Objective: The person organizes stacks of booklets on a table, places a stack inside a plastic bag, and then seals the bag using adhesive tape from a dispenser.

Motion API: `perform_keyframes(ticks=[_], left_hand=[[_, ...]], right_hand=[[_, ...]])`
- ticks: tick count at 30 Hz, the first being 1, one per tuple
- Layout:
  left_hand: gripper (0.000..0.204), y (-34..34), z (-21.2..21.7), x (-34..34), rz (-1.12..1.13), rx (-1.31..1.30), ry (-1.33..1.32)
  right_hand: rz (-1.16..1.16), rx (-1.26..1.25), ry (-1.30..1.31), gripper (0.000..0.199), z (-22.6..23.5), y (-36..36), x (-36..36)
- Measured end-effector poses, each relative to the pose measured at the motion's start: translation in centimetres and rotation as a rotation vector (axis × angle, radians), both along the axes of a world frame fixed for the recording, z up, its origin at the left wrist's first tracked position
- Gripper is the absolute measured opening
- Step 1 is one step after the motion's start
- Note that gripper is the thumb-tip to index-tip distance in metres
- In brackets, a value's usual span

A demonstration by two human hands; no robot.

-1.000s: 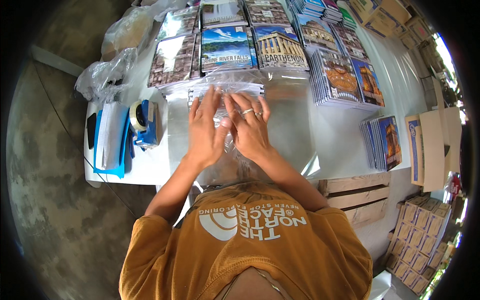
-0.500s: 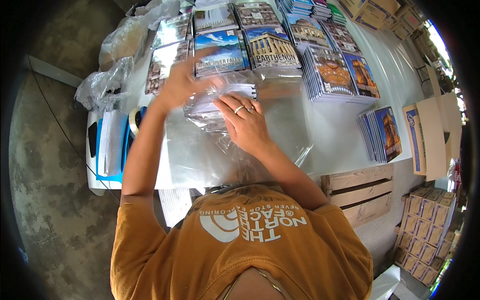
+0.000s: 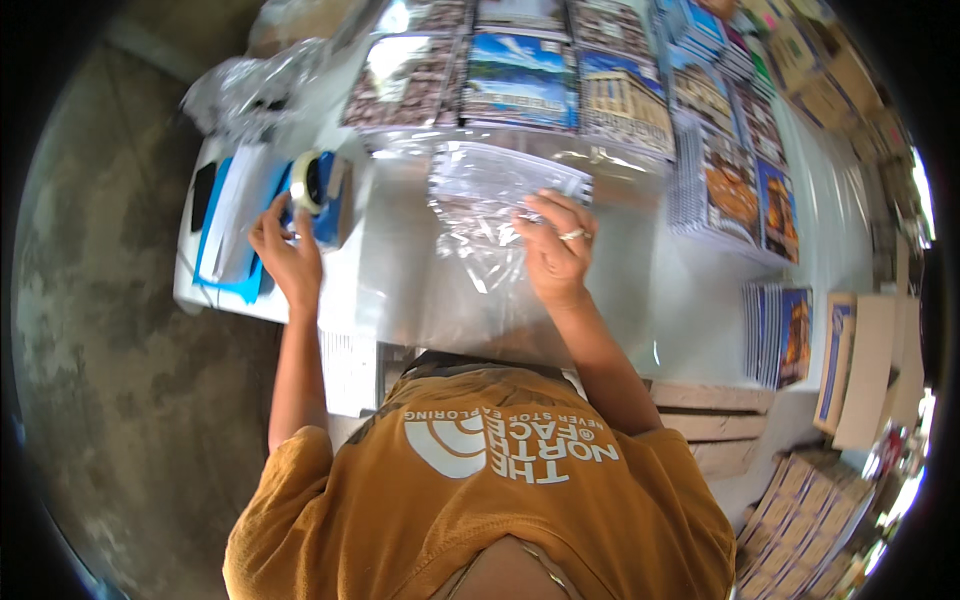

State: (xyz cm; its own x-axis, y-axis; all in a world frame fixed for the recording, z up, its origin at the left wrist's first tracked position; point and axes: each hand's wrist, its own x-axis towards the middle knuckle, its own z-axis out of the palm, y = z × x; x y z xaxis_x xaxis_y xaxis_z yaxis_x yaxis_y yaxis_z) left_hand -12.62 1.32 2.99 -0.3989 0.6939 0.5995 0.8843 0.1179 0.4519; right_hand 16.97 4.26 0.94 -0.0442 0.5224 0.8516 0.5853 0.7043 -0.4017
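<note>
Right hand (image 3: 556,258) spread flat, pinning plastic bag (image 3: 492,200) to bench (image 3: 650,300); left hand (image 3: 287,252) fingering tape dispenser (image 3: 318,190) just beyond, best drawn steadily.

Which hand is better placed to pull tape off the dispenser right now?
The left hand: it is already at the blue tape dispenser, while the right hand presses down on the clear plastic bag.

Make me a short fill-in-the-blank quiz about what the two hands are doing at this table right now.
1. The left hand rests on a blue ____ dispenser.
2. The right hand presses on a clear ____ bag.
3. A ____ sits on a finger of the right hand.
4. Rows of ____ lie along the table's far side.

Missing words: tape; plastic; ring; booklets
</note>
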Motion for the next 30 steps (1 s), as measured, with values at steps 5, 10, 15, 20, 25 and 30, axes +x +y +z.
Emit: perform_keyframes(ticks=[5, 10, 15, 20, 25, 30], left_hand=[[0.044, 1.2, -2.4, -9.1, 0.12, -0.826, -0.925], [0.045, 0.1, -5.5, -12.7, -0.327, -0.757, -1.305], [0.018, -6.1, -8.7, -12.5, -0.373, -0.47, -1.33], [0.029, -1.3, -3.1, -7.2, 0.214, -0.041, -0.673], [0.029, -1.7, 4.2, 13.3, -0.603, -0.305, -1.333], [0.036, -1.6, -1.1, 16.7, -0.489, -0.544, -1.378]], right_hand=[[0.016, 0.043, 0.007, 0.021, 0.1, 0.1, -0.5], [0.025, 0.053, -0.031, 0.022, -0.1, 0.1, -0.7], [-0.002, 0.029, -0.07, 0.019, 0.0, 0.1, -0.6], [-0.004, 0.023, -0.047, 0.022, -0.2, 0.0, -0.3], [0.023, 0.033, -0.06, 0.024, -0.2, -0.2, -0.5], [0.021, -0.18, -0.218, 0.04, 1.0, -1.4, 0.5]])
